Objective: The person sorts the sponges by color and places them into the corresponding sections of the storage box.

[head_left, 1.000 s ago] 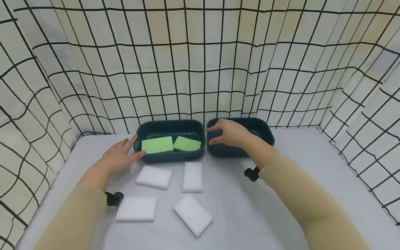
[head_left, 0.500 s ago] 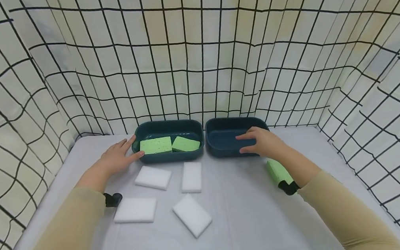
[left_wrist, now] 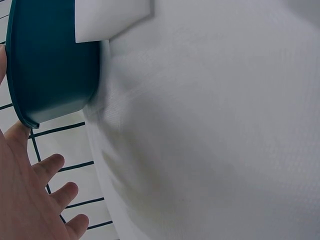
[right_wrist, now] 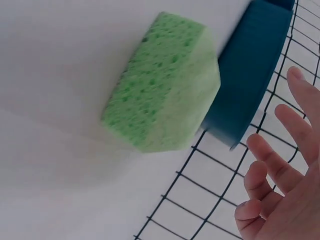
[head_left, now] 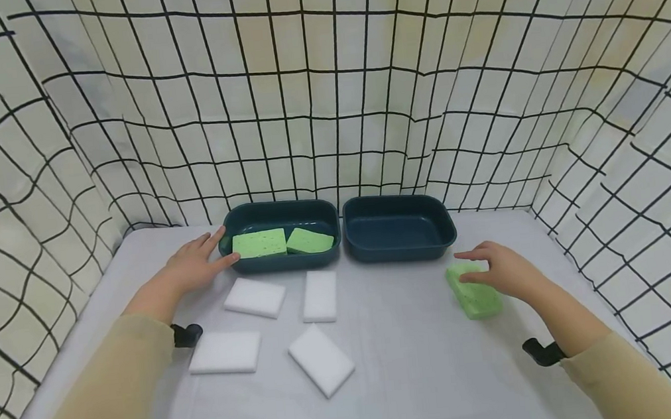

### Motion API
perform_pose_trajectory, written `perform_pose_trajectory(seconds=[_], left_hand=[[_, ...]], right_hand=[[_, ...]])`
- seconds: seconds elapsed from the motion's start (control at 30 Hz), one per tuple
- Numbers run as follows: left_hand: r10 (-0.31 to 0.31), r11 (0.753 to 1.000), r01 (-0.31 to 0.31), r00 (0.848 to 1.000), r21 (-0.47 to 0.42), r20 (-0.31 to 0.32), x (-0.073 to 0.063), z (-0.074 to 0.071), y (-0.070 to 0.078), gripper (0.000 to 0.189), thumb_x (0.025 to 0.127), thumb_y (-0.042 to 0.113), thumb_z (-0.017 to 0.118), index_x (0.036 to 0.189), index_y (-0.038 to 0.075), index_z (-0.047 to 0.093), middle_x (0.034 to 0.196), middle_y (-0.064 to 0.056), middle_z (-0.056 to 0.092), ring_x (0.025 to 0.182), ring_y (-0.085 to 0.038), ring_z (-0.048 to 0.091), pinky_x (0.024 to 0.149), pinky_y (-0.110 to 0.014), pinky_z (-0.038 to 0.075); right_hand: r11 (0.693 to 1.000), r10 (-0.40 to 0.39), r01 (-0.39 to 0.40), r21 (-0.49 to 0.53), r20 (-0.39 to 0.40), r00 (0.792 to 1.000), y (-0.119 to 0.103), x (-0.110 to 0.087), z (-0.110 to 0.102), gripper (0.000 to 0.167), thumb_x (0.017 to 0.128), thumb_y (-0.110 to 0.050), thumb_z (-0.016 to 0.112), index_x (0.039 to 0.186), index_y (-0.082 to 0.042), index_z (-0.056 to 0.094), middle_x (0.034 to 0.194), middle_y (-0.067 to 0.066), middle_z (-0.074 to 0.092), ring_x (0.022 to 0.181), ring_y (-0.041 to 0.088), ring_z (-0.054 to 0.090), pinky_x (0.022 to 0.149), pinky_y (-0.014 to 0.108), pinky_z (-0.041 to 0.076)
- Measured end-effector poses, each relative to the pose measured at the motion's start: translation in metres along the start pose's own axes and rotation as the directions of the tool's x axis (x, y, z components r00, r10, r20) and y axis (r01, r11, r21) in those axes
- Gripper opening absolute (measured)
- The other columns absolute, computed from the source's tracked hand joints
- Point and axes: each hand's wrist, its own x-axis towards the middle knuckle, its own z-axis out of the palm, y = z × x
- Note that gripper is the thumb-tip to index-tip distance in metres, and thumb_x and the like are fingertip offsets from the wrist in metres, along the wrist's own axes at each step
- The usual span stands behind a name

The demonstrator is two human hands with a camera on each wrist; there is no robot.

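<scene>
My left hand point(head_left: 193, 265) rests at the left end of a dark teal bin point(head_left: 283, 263), fingers spread and touching its rim. Two green sponges, a larger one point(head_left: 258, 243) and a smaller-looking one point(head_left: 309, 240), lie inside that bin. On the right, my right hand point(head_left: 505, 271) hovers above another green sponge point(head_left: 476, 300) lying on the table, partly covered by the fingers in the head view. The right wrist view shows this sponge point(right_wrist: 160, 85) apart from the loosely bent fingers point(right_wrist: 300, 127), which hold nothing.
A second teal bin point(head_left: 400, 254) stands right of the first, with nothing in it. Several white sponge blocks point(head_left: 321, 360) lie on the white-covered table point(head_left: 397, 364) in front of the left bin. Black wire grid panels point(head_left: 325, 90) enclose the back and sides.
My right hand has moved from over the right bin to the right and nearer, ending over the green sponge that came into sight. The left hand stays at the left bin.
</scene>
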Motion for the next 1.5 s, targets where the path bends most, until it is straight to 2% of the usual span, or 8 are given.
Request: perform_pose_trajectory(seconds=[0.4, 0.57, 0.8, 1.13, 1.3, 1.5], left_hand=[[0.004, 1.0, -0.004, 1.0, -0.015, 0.009, -0.004, -0.003, 0.003, 0.097, 0.094, 0.075, 0.033, 0.16, 0.013, 0.002, 0.158, -0.034, 0.009, 0.14, -0.06, 0.01, 0.109, -0.074, 0.013], [0.004, 1.0, -0.004, 1.0, -0.004, 0.002, -0.003, -0.003, 0.002, 0.096, 0.094, 0.075, 0.033, 0.16, 0.013, 0.002, 0.158, -0.033, 0.009, 0.14, -0.06, 0.011, 0.109, -0.074, 0.014], [0.011, 1.0, -0.011, 1.0, 0.0, 0.003, -0.002, -0.003, 0.0, 0.097, 0.093, 0.076, 0.031, 0.16, 0.014, 0.001, 0.158, -0.034, 0.009, 0.14, -0.06, 0.01, 0.109, -0.074, 0.014], [0.002, 1.0, -0.002, 1.0, -0.015, 0.009, 0.0, -0.002, -0.002, 0.099, 0.092, 0.078, 0.032, 0.16, 0.015, 0.0, 0.159, -0.033, 0.008, 0.14, -0.059, 0.009, 0.109, -0.073, 0.013], [0.004, 1.0, -0.004, 1.0, -0.016, 0.013, 0.0, -0.002, -0.002, 0.099, 0.091, 0.079, 0.031, 0.16, 0.016, -0.001, 0.159, -0.033, 0.007, 0.141, -0.059, 0.008, 0.109, -0.073, 0.012], [0.009, 1.0, -0.009, 1.0, -0.018, 0.014, 0.001, -0.001, -0.003, 0.099, 0.091, 0.079, 0.031, 0.16, 0.016, -0.001, 0.159, -0.032, 0.007, 0.141, -0.059, 0.009, 0.109, -0.074, 0.012]], right_hand=[[0.995, 0.095, -0.094, -0.041, 0.026, 0.995, 0.02, -0.018, 0.017, 0.069, 0.083, -0.057, 0.073, 0.139, -0.019, 0.06, 0.134, 0.019, 0.053, 0.117, 0.045, 0.054, 0.089, 0.059, 0.047], [0.992, 0.102, -0.099, -0.074, 0.032, 0.994, 0.023, -0.024, 0.026, 0.078, 0.08, -0.062, 0.073, 0.141, -0.018, 0.057, 0.134, 0.023, 0.052, 0.115, 0.048, 0.054, 0.087, 0.061, 0.047], [0.986, 0.156, -0.153, -0.067, 0.051, 0.986, 0.022, -0.029, 0.034, 0.087, 0.076, -0.065, 0.074, 0.145, -0.018, 0.053, 0.135, 0.026, 0.049, 0.115, 0.049, 0.052, 0.086, 0.063, 0.047], [0.976, 0.204, -0.196, -0.094, 0.084, 0.975, 0.022, -0.03, 0.04, 0.096, 0.072, -0.071, 0.073, 0.148, -0.018, 0.048, 0.128, 0.031, 0.049, 0.106, 0.048, 0.055, 0.08, 0.061, 0.049], [0.97, 0.228, -0.217, -0.109, 0.094, 0.969, 0.019, -0.031, 0.04, 0.098, 0.072, -0.072, 0.072, 0.149, -0.018, 0.047, 0.123, 0.031, 0.051, 0.1, 0.045, 0.058, 0.077, 0.059, 0.05], [0.965, 0.243, -0.23, -0.126, 0.097, 0.965, 0.019, -0.031, 0.04, 0.095, 0.074, -0.072, 0.071, 0.149, -0.019, 0.047, 0.125, 0.032, 0.052, 0.102, 0.048, 0.057, 0.079, 0.061, 0.049]])
